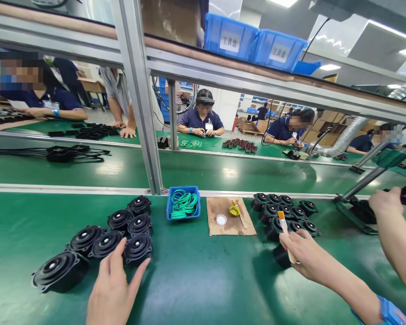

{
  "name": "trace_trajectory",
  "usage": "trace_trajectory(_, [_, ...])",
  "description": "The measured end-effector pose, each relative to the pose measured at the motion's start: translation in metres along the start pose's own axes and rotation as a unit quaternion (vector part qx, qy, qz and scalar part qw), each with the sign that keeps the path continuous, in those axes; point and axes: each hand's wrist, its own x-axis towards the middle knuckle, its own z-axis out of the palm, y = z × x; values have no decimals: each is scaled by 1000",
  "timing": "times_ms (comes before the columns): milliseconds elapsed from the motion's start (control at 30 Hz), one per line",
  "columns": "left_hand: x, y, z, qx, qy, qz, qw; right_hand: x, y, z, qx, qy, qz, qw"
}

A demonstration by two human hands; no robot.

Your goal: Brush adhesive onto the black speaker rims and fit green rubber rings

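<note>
My left hand (112, 286) is open, thumb and fingers apart, at the near edge of a group of black round motor housings (105, 243). Its fingertips are beside the nearest right-hand housing (137, 248); contact cannot be made out. My right hand (306, 253) is closed around a small brush (282, 221), its orange-yellow bristles pointing up and its pale handle slanting down. Just below that hand is another black housing (281, 256), partly hidden by the fingers. Behind the brush stand several housings with green rings (270, 210) set in their tops.
Mid-table, a blue bin (169, 212) holds green rubber rings (183, 203). Beside it, stained cardboard (214, 207) carries a yellow pot (234, 211), a wooden stick (242, 220) and a white lid (221, 220). A co-worker's arm (389, 212) reaches in at right. A metal post (138, 99) rises behind.
</note>
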Motion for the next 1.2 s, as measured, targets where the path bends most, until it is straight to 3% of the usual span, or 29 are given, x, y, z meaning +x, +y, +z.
trace_trajectory(133, [-1,3,4,8,4,19,1000,18,-12,-13,72,66,-14,995])
trace_trajectory(300, [-10,8,5,-22,-24,58,998,80,-53,-19,188,159,-95,965])
trace_trajectory(433, [-12,14,6,-72,-35,74,994,138,-76,-7,215,170,-105,956])
trace_trajectory(667, [-5,22,18,-196,-87,39,976,220,-117,3,215,177,-129,952])
trace_trajectory(867, [-28,32,8,-286,-191,-26,939,284,-136,20,188,172,-137,957])
trace_trajectory(967, [-44,36,3,-323,-222,-50,919,299,-135,27,193,180,-146,953])
trace_trajectory(1100, [-57,40,5,-384,-174,-42,906,300,-128,29,226,225,-159,934])
trace_trajectory(1200, [-63,42,10,-412,-128,-57,900,284,-127,21,267,290,-161,905])
